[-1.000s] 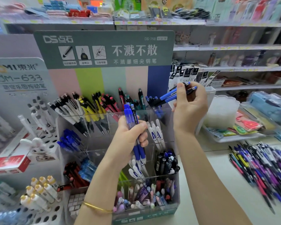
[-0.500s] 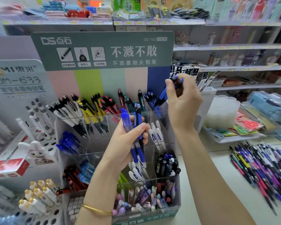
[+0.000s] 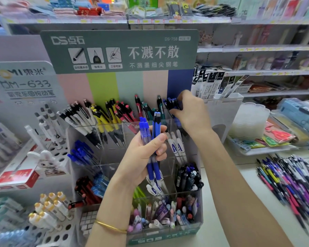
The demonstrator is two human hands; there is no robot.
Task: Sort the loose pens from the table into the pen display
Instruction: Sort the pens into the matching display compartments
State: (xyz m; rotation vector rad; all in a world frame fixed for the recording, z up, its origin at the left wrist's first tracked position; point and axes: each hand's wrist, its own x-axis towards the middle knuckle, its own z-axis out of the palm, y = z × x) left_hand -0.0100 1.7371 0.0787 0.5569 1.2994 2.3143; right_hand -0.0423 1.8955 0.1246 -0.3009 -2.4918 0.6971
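The left hand (image 3: 146, 154) is closed around a small bundle of blue pens (image 3: 151, 138), held nearly upright in front of the middle of the pen display (image 3: 132, 175); the thumb presses on the barrels from the right side and the clicker ends stand out above the fingers, while the blue grips hang below the palm. A thin gold bracelet (image 3: 111, 227) sits on this wrist. The right hand (image 3: 189, 113) reaches to the top row of the display, at its right end, where the dark blue pens (image 3: 171, 104) stand in front of the blue stripe of the backboard. Its fingers are curled and touch these pens, but I cannot tell if it really grips one or only pushes them in place. The display is a clear plastic rack with several compartments: in the top row there are white-and-black pens (image 3: 78, 116), yellow pens (image 3: 103, 116), red pens (image 3: 127, 113) and green ones, leaning to the left. Lower compartments hold more blue pens, red ones, black ones and mixed pastel pens at the bottom. A grey-green sign (image 3: 119, 50) with Chinese text stands above the rack. On the right, the loose pens (image 3: 291, 180) lie in a big mixed pile on the pale bench (image 3: 230, 193), well apart from both hands.
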